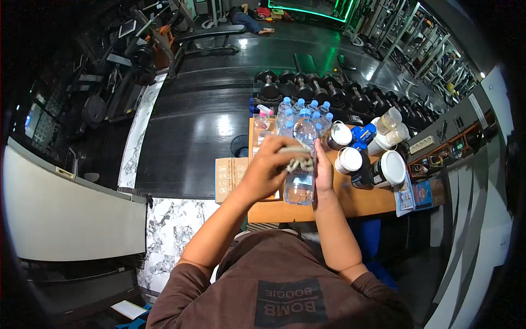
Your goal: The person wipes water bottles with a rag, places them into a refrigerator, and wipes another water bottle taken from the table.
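Observation:
A clear plastic water bottle (299,193) with a blue cap stands nearly upright in front of me, over the wooden table (350,205). My right hand (324,171) grips it along its right side. Bunched in my left hand (269,167) is a pale, greyish cloth (299,160), pressed on the front of the bottle around its label. The cloth and left fingers hide part of the label. Just behind, several more blue-capped water bottles (286,102) are grouped together. To their left is a small spray bottle (263,118) with a pink and white top.
White-lidded tubs (393,167) and a blue container (363,134) crowd the table's right side. A cardboard box (230,176) sits at the left, near a dark wire bin (239,146). Dumbbells (303,88) line a rack behind. Far back, a person (249,23) lies on the floor.

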Demonstrator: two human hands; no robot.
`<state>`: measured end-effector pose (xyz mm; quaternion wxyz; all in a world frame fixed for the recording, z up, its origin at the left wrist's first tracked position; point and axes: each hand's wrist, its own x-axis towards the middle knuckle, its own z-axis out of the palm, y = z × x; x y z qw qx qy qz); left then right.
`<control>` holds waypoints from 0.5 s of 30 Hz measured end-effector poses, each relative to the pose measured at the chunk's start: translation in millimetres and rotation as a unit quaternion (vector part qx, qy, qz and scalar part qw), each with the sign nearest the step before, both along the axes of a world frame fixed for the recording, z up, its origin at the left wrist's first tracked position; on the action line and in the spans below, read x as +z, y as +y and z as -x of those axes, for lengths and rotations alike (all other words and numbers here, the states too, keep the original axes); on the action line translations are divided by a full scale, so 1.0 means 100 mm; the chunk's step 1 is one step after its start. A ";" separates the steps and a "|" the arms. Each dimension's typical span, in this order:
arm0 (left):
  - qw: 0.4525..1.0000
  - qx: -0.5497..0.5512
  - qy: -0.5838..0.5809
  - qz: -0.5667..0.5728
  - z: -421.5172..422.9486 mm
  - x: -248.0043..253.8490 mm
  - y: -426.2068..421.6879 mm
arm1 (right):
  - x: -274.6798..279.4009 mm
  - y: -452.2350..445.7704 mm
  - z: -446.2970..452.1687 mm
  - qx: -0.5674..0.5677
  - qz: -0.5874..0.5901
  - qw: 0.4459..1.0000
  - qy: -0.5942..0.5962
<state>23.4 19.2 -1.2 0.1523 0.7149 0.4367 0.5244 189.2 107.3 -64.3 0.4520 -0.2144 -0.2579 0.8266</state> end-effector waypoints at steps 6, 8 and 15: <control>0.998 -0.057 -0.011 0.018 -0.10 -0.17 -0.45 | 0.04 0.00 -0.11 0.043 -0.042 0.997 -0.040; 0.994 -0.093 -0.030 0.048 -0.01 -0.16 -0.51 | 0.06 -0.05 -0.10 0.047 -0.031 0.998 -0.035; 0.988 -0.026 -0.140 0.054 0.06 -0.17 -0.39 | -0.01 -0.12 0.06 -0.023 -0.070 0.995 -0.060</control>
